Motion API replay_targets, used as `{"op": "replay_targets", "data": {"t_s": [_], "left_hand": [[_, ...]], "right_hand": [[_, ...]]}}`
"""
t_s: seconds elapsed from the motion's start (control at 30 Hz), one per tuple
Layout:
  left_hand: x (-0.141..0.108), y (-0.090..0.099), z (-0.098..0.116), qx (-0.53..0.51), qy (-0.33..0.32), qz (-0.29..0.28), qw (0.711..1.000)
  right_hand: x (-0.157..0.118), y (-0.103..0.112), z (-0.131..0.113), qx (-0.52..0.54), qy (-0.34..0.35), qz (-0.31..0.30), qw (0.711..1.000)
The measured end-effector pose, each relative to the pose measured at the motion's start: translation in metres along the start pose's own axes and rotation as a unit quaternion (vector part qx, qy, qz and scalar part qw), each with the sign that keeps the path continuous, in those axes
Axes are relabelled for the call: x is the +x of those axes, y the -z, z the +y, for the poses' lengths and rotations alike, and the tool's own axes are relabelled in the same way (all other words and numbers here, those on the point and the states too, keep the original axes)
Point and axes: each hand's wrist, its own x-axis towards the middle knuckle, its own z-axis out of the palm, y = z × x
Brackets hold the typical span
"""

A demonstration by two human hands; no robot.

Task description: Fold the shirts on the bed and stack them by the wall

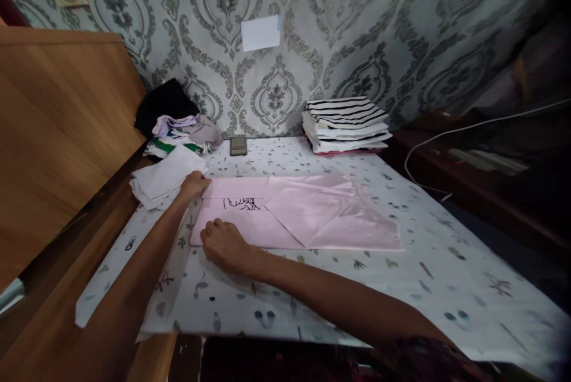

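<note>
A pink garment (307,212), folded lengthwise with a sleeve laid diagonally over it, lies on the patterned white cloth of the table (285,287). Black line print shows near its left end. At the garment's upper left corner, my left hand (194,184) pinches the edge with closed fingers. My right hand (225,242) rests at the lower left edge, its fingers curled on the pink fabric.
Folded white cloths (167,177) lie beside my left hand, with a heap of clothes (182,132) behind. A small dark square object (238,145) sits near the wall. A stack of folded clothes (345,126) stands at back right. Left is a wooden panel (62,132).
</note>
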Motion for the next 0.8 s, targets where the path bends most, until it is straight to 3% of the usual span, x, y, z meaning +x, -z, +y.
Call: {"op": "replay_targets", "data": {"t_s": [0.17,0.3,0.43,0.53,0.63,0.8], "left_hand": [[0.002,0.001,0.007,-0.044,0.001,-0.053,0.998],[-0.007,0.008,0.018,-0.093,-0.001,-0.061,0.994],[-0.017,0.021,0.038,-0.174,-0.005,-0.061,0.983],[-0.023,0.03,0.067,-0.242,-0.024,-0.062,0.968],[-0.026,0.031,0.108,-0.295,-0.051,-0.068,0.952],[-0.031,-0.003,0.188,-0.33,-0.087,-0.106,0.934]], "right_hand": [[0.006,0.005,-0.004,0.009,-0.038,-0.008,0.999],[0.007,0.014,0.001,0.086,-0.115,-0.016,0.989],[-0.002,0.02,0.018,0.196,-0.201,0.045,0.959],[-0.019,0.027,0.033,0.306,-0.26,0.13,0.906],[-0.047,0.036,0.048,0.42,-0.28,0.23,0.832],[-0.108,0.039,0.075,0.529,-0.28,0.345,0.723]]}}
